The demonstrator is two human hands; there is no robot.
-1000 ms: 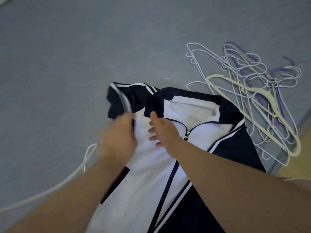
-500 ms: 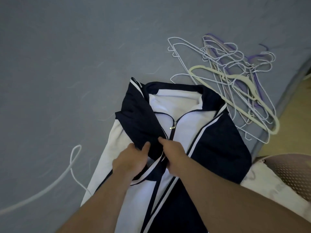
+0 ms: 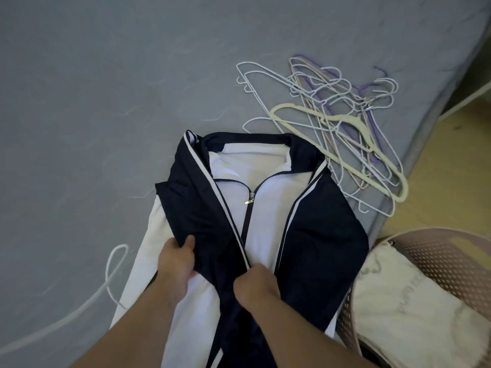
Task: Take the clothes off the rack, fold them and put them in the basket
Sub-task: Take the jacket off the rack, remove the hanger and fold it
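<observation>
Both hands have slid back along the folded-in navy sleeve [image 3: 196,208] of the navy-and-white zip-up fabric jacket [image 3: 268,208], which lies flat on the grey bed sheet [image 3: 106,102] directly ahead of them. Grips: left hand [image 3: 176,264] pinches the sleeve's outer edge, thumb on top; right hand [image 3: 255,285] is curled round its striped edge. Pink perforated plastic basket [image 3: 451,261] sits right of the right hand, with a tangled pile of white, purple and cream hangers [image 3: 345,119] beyond it.
</observation>
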